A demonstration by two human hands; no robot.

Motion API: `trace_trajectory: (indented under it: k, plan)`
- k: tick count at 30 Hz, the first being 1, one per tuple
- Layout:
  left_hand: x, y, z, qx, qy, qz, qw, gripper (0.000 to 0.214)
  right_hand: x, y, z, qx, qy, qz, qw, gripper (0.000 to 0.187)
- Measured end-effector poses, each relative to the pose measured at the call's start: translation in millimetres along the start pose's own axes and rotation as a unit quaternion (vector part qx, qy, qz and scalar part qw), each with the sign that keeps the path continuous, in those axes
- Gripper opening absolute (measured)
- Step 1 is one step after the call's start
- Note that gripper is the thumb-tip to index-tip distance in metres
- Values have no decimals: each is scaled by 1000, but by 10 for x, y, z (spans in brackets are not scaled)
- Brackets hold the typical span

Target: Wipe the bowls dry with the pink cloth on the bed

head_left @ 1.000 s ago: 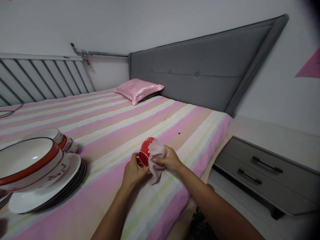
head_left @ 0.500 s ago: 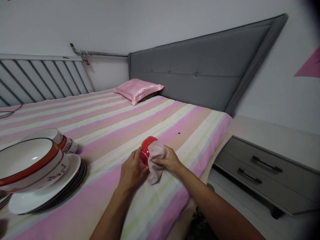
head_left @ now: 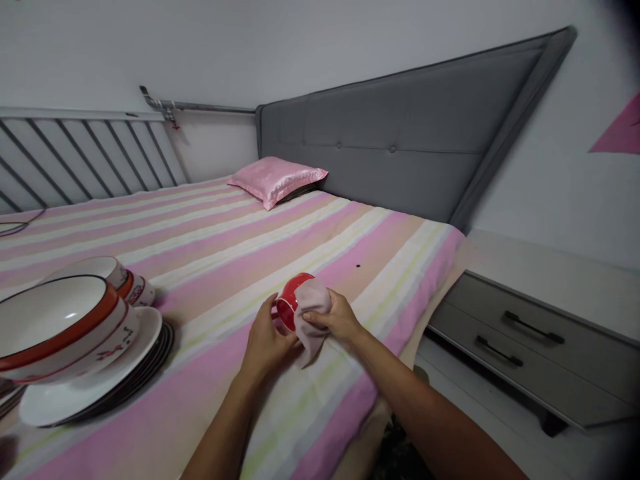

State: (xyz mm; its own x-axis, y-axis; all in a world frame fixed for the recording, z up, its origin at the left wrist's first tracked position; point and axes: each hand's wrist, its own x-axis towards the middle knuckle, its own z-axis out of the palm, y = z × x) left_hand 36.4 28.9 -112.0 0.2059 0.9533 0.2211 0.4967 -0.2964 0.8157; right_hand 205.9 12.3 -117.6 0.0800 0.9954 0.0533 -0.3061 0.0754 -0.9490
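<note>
left hand (head_left: 265,339): grip clasped, forearm angled inward | right hand (head_left: 341,320): grip pinched, forearm angled inward

Pink-striped bed (head_left: 225,240) carries a satin pink pillow (head_left: 277,179) up top and a stack of plates (head_left: 100,390) at left.

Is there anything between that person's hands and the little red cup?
Yes, on one side: a pink cloth lies between the right hand and the red cup. The left hand grips the cup directly, with nothing visible between.
</note>
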Motion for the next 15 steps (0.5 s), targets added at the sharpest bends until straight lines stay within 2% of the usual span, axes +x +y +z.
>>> trace_trajectory:
  k: [2, 5, 10, 15]
  plan:
    - [13, 4, 6, -30, -23, -59, 998, 70, 7, 9, -3, -15, -2, -7, 1000, 54]
    - [21, -15, 4, -26, -33, -81, 996, 60, 13, 26, -13, -38, -5, -17, 999, 52]
    - [3, -18, 0, -6, -29, -64, 998, 53, 5, 32, -28, -45, -6, -19, 999, 53]
    - [-23, 44, -15, 43, -19, -1, 999, 59, -3, 13, -28, -38, -6, -16, 999, 56]
